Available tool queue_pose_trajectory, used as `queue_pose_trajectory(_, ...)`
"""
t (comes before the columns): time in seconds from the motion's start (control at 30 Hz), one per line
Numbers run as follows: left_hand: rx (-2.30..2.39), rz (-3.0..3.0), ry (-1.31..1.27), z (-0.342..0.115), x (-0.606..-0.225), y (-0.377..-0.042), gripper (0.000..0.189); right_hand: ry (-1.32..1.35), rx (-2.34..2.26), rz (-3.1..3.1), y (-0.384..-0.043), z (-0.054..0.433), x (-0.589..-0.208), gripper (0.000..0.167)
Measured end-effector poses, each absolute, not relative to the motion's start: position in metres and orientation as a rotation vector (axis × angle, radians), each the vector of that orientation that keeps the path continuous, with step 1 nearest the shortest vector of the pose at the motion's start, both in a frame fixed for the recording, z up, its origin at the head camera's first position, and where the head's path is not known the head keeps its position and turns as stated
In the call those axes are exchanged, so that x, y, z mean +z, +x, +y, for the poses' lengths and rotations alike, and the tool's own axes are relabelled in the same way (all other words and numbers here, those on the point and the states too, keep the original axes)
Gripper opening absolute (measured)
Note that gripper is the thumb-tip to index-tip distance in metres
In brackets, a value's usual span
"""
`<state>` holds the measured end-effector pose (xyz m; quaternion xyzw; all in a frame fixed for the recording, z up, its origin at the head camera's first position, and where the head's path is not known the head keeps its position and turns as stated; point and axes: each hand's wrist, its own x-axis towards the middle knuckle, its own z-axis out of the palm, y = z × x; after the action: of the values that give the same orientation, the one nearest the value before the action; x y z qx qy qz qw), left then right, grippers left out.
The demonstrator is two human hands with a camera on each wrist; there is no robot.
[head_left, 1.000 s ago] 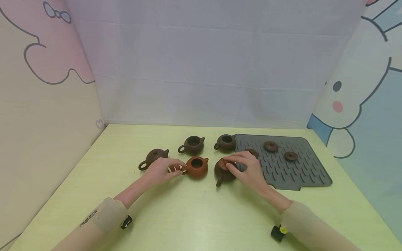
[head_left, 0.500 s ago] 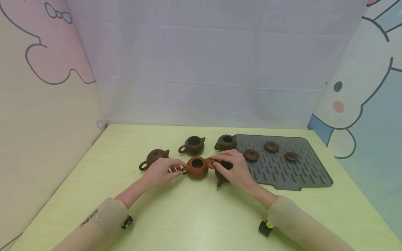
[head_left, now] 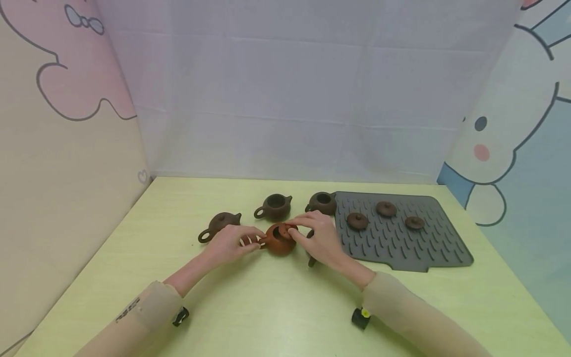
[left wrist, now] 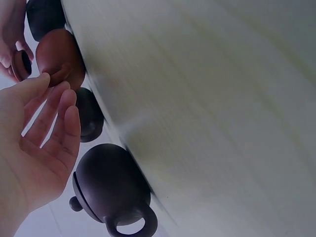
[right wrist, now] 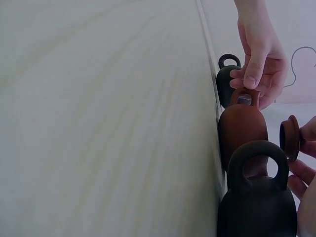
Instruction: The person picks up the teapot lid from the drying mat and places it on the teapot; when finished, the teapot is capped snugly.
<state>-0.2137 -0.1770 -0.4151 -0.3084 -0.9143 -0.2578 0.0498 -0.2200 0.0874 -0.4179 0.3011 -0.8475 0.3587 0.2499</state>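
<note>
My left hand (head_left: 233,244) pinches the handle of a reddish-brown teapot (head_left: 279,246), which stands upright on the table with its top opening partly showing. In the right wrist view, thumb and fingers meet on that teapot's handle (right wrist: 245,94). My right hand (head_left: 324,242) holds a matching reddish lid (head_left: 287,231) by its edge and knob area, over the right side of the opening. From the right wrist, the lid (right wrist: 292,138) appears tilted and apart from the teapot body. A dark teapot (head_left: 312,261) sits mostly hidden under my right hand.
A lidded dark teapot (head_left: 223,222) stands left, near my left hand. Two lidless dark teapots, one at the back middle (head_left: 275,208) and one farther right (head_left: 322,204), stand behind. A grey ridged mat (head_left: 439,243) at right bears three dark lids (head_left: 358,221).
My right hand has carried the reddish lid leftward from above the dark teapot to above the reddish teapot's opening. The left hand keeps its grip on the handle.
</note>
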Motion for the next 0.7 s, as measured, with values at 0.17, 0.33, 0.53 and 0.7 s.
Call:
queue_pose_trajectory(0.17, -0.771, -2.791, -0.95, -0.177, -0.416, -0.215, 0.022, 0.782, 0.976, -2.371, -0.222, 0.079, -0.418, 0.017)
queue_pose_trajectory(0.33, -0.762, -2.784, -0.969, -0.177, -0.416, -0.216, 0.022, 0.771, 0.929, -2.417, -0.221, 0.074, -0.417, 0.018)
queue_pose_trajectory(0.53, -0.754, -2.775, -0.964, -0.177, -0.415, -0.216, 0.02, 0.752, 0.87, -2.484, -0.219, 0.069, -0.415, 0.019)
queue_pose_trajectory(0.7, -0.767, -2.771, -0.964, -0.178, -0.416, -0.216, 0.02, 0.734, 0.831, -2.533, -0.22, 0.067, -0.415, 0.019)
